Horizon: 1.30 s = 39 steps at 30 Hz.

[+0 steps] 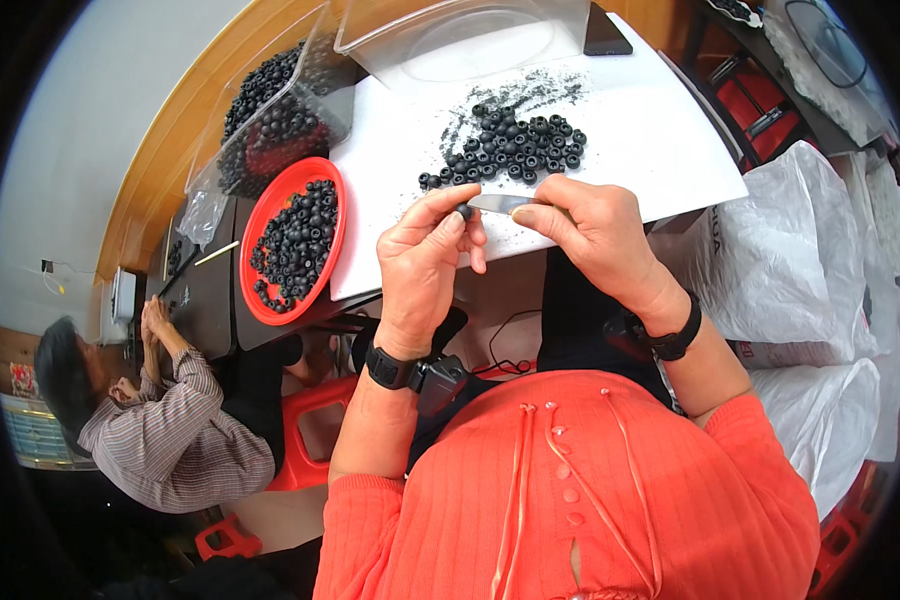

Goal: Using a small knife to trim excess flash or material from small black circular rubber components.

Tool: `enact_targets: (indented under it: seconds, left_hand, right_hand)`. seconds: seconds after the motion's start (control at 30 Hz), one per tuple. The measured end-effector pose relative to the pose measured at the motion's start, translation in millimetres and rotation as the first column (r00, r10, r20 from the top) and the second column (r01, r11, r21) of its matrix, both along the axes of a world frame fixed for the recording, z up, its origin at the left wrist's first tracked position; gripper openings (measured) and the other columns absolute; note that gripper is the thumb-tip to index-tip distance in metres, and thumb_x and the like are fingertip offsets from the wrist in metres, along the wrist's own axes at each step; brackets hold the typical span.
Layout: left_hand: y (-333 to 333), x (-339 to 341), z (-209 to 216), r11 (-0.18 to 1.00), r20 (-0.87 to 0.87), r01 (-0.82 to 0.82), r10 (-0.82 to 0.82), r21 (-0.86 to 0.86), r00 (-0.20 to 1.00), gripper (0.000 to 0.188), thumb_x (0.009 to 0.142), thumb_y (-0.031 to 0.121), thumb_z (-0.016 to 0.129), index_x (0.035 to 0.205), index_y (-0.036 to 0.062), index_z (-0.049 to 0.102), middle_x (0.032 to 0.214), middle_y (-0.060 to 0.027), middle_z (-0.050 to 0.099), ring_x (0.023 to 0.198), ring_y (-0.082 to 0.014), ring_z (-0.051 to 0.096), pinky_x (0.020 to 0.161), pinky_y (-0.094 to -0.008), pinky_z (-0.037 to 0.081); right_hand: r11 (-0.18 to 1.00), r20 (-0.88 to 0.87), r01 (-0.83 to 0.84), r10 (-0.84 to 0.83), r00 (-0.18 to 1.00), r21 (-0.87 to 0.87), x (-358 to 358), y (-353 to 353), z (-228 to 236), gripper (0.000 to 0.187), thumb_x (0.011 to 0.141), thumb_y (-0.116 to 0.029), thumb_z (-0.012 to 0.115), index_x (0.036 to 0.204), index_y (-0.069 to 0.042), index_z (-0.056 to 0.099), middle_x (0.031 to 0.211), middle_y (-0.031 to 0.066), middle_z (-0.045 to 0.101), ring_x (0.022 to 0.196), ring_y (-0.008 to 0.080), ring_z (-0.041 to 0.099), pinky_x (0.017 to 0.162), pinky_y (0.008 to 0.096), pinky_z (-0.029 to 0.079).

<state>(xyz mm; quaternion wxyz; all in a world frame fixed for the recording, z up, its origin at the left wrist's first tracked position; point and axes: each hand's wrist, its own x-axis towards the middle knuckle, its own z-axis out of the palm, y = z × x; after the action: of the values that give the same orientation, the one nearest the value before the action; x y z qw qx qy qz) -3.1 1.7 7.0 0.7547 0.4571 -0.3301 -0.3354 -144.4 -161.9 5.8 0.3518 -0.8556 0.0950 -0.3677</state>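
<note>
Between the thumb and fingers of my left hand [425, 245] is a small black round piece [464, 211], held near the front edge of the white board. My right hand [600, 230] grips a small knife [500, 203], its blade pointing left and meeting the piece or lying very close to it. Just beyond my hands lies a pile of black round pieces [520, 145], many with a hole in them like beads. Dark crumbs are scattered on the board around the pile.
Left of the white board [660, 150] stands a red bowl [342, 215] of black pieces. Behind it is a clear bin [340, 110] of more. A clear box [470, 45] and a phone [607, 32] sit at the back. White sacks [780, 260] stand right; another person [170, 420] sits left.
</note>
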Motion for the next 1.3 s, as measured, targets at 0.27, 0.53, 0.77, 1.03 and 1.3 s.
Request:
enact_targets:
  seconds: [0.27, 0.53, 0.77, 1.03, 1.3]
  left_hand:
    - [0.1, -1.6, 0.7, 1.000, -0.004, 0.027, -0.027, -0.009, 1.000, 0.032, 0.102, 0.004, 0.057, 0.131, -0.0089, 0.061, 0.104, -0.0137, 0.067, 0.082, -0.0195, 0.064, 0.064, -0.0299, 0.055]
    - [0.9, -2.3, -2.3, 1.000, -0.011, -0.012, 0.012, -0.003, 1.000, 0.032, 0.102, 0.004, 0.056, 0.130, -0.0090, 0.062, 0.102, -0.0149, 0.067, 0.078, -0.0202, 0.064, 0.064, -0.0302, 0.055]
    - [0.5, -2.1, -5.4, 1.000, -0.010, -0.009, 0.009, -0.016, 1.000, 0.030, 0.102, 0.005, 0.057, 0.128, -0.0089, 0.063, 0.101, -0.0153, 0.067, 0.077, -0.0203, 0.064, 0.063, -0.0305, 0.055]
    - [-2.0, -5.4, -5.0, 0.999, -0.008, -0.030, 0.030, -0.028, 1.000, 0.028, 0.101, 0.004, 0.057, 0.125, -0.0088, 0.064, 0.100, -0.0148, 0.067, 0.077, -0.0202, 0.064, 0.061, -0.0307, 0.054]
    - [-5.1, -11.6, -1.6, 1.000, -0.066, -0.010, 0.009, -0.023, 0.998, 0.026, 0.102, 0.003, 0.056, 0.124, -0.0079, 0.066, 0.098, -0.0110, 0.065, 0.079, -0.0180, 0.064, 0.060, -0.0291, 0.055]
  right_hand:
    - [0.996, -0.041, 0.045, -0.049, 0.998, -0.080, 1.8, 1.5, 1.7, 0.035, 0.093, -0.038, 0.071, 0.074, -0.009, 0.062, 0.063, 0.0098, 0.061, 0.056, 0.0304, 0.063, 0.050, 0.0405, 0.045]
    - [0.992, -0.058, 0.055, -0.062, 0.996, -0.117, 3.2, 1.7, 0.0, 0.037, 0.093, -0.040, 0.070, 0.074, -0.010, 0.061, 0.062, 0.0095, 0.061, 0.056, 0.0308, 0.063, 0.051, 0.0413, 0.045]
    - [0.988, -0.066, 0.042, -0.052, 0.996, -0.149, 2.7, 0.1, 0.0, 0.037, 0.093, -0.040, 0.070, 0.074, -0.010, 0.062, 0.062, 0.0095, 0.062, 0.056, 0.0307, 0.063, 0.051, 0.0409, 0.046]
    - [0.988, -0.076, 0.024, -0.036, 0.996, -0.155, 2.3, -0.9, 0.1, 0.035, 0.093, -0.039, 0.070, 0.074, -0.010, 0.063, 0.062, 0.0094, 0.062, 0.057, 0.0306, 0.064, 0.052, 0.0409, 0.047]
    - [0.994, 0.020, -0.045, 0.043, 0.999, 0.101, -2.1, -4.8, -6.5, 0.033, 0.092, -0.034, 0.073, 0.075, -0.008, 0.062, 0.061, 0.0112, 0.058, 0.054, 0.0308, 0.059, 0.050, 0.0396, 0.042]
